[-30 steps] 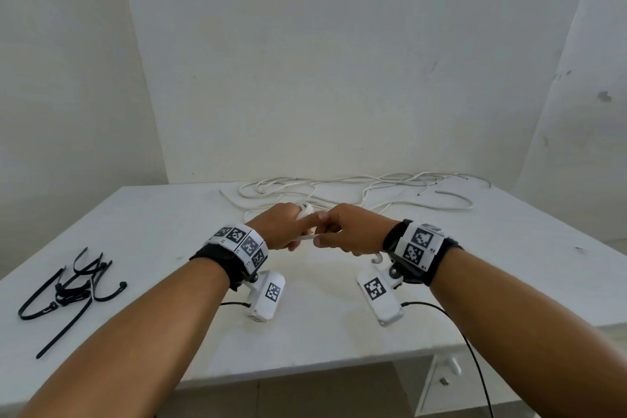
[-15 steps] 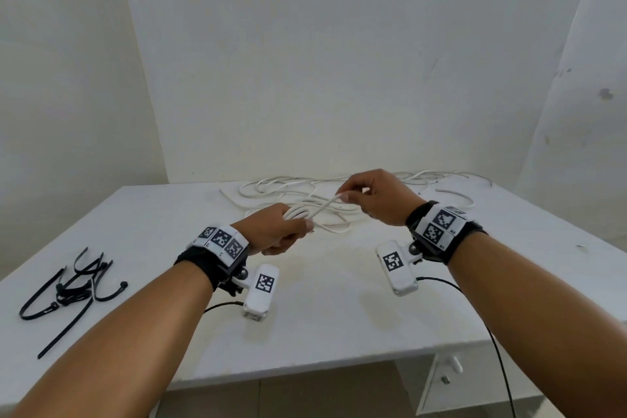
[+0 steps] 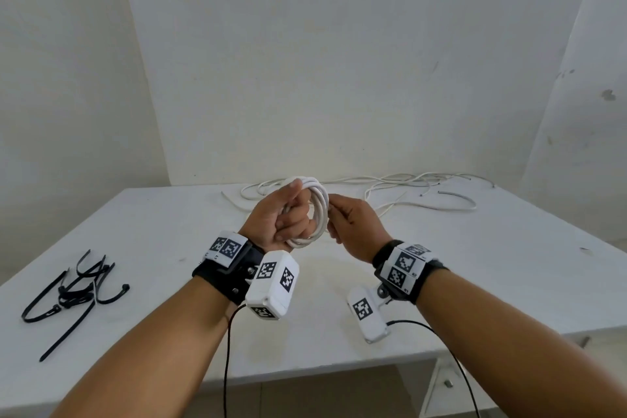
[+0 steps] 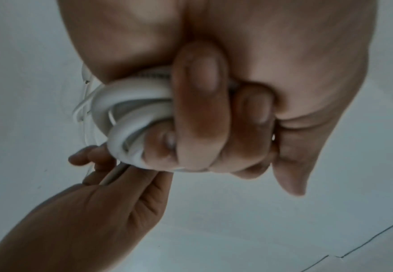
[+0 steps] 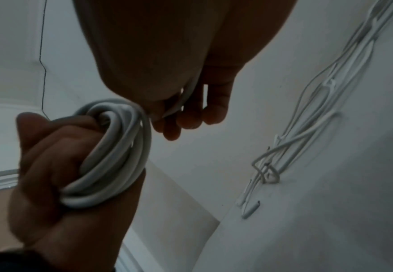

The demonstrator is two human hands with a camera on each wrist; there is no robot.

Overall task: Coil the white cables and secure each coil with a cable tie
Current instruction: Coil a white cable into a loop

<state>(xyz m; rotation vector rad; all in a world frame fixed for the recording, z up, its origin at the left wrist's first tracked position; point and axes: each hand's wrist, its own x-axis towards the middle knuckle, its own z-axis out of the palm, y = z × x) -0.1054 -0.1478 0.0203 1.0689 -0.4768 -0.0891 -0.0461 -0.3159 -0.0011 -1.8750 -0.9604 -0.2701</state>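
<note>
Since half a second ago both hands have risen off the table and closed together, and the strand then stretched between them is now wound into the coil (image 3: 314,210). Left hand (image 3: 283,220) is fisted round one side of that coil, fingers (image 4: 200,103) curled over several turns, holding it upright above the table (image 3: 163,234). Right hand (image 3: 356,226) sits just right of the coil, touching it; its fingertips (image 5: 167,127) pinch the last short run of cable against the outer turn, as the right wrist view shows, with the remaining fingers loosely curled.

Beyond the coil, toward the wall, the loose cables (image 3: 407,190) lie spread and tangled across the far part of the table, well apart from the hands. Far to the coil's left, near the front edge, a small heap of black ties (image 3: 73,295) lies untouched.

By my judgement the winding of this first cable is nearly or wholly done: no long tail trails from the coil to the table in the head view, though whether the end is fully tucked I cannot tell. No tie is on it yet. What is left is to fetch a tie, cinch it round this coil, and then repeat the whole job for each cable in the far pile.
</note>
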